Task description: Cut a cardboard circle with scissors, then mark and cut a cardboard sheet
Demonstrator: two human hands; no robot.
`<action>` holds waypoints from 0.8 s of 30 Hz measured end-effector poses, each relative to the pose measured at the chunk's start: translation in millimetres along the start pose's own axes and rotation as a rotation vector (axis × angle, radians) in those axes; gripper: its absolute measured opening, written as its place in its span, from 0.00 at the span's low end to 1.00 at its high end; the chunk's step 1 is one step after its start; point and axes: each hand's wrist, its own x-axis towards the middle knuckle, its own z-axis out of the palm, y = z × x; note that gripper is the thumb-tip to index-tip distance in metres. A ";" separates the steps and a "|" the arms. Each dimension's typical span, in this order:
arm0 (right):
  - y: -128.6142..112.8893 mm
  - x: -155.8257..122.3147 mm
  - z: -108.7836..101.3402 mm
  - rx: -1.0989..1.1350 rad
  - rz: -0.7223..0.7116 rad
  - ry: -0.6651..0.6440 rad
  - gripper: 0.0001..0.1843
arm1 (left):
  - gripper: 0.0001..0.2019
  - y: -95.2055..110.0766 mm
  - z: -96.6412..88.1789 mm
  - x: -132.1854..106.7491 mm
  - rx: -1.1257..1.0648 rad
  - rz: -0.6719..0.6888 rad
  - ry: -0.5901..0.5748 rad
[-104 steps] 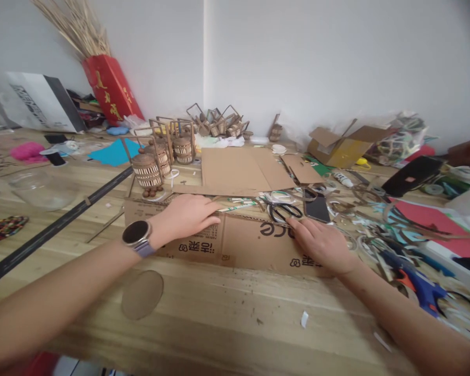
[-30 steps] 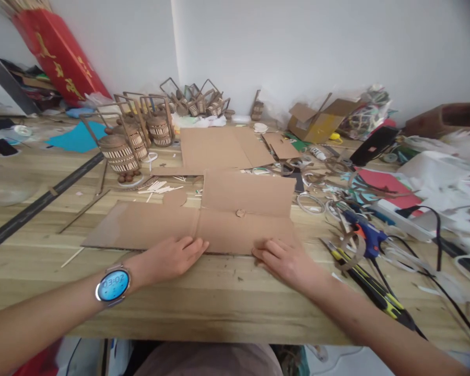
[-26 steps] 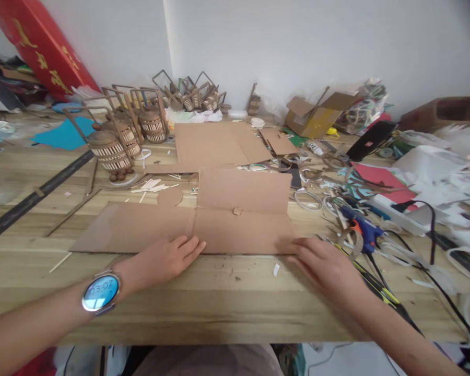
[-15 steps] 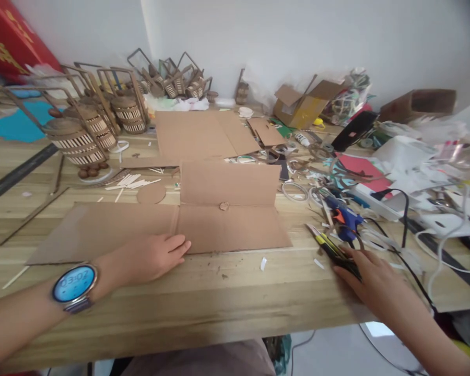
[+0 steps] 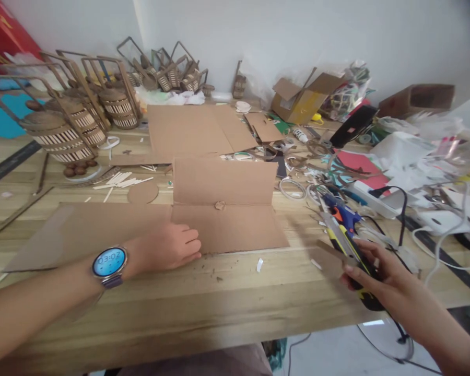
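My left hand (image 5: 176,245), with a watch (image 5: 109,262) on the wrist, rests on the front edge of a brown cardboard sheet (image 5: 227,227). Its fingers lie close together, slightly bent, and hold nothing. The sheet's back flap (image 5: 223,180) tilts up behind a crease, and a small torn spot (image 5: 220,206) shows on that crease. Over the table's right front, my right hand (image 5: 384,274) is closed around a yellow-and-black utility knife (image 5: 347,245), its blade pointing away to the upper left. A thin brown strip (image 5: 329,251) shows beside the thumb; whether it is gripped too, I cannot tell.
Handled woven baskets (image 5: 58,136) stand at the left. Light sticks (image 5: 121,180) and a cardboard disc (image 5: 143,192) lie behind the left cardboard. A blue glue gun (image 5: 342,214), cables (image 5: 403,209) and scraps crowd the right. More cardboard (image 5: 191,128) lies behind.
My right hand has lifted the utility knife off the table and tilted it up. My left hand has slid slightly right along the cardboard edge. The view has shifted a little.
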 end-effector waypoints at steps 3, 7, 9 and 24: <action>-4.4 5.4 0.0 0.339 0.255 -0.108 0.09 | 0.20 0.5 2.1 0.6 -0.027 -0.016 -0.001; 3.0 10.5 2.5 0.641 0.415 -0.112 0.07 | 0.20 2.2 4.4 -0.5 -0.061 -0.053 0.005; 4.2 12.3 4.3 0.718 0.444 -0.131 0.09 | 0.20 3.1 5.4 -1.1 -0.075 -0.076 0.003; -5.2 18.0 6.9 0.862 0.348 -0.151 0.06 | 0.20 2.3 5.8 -3.6 -0.106 -0.098 -0.019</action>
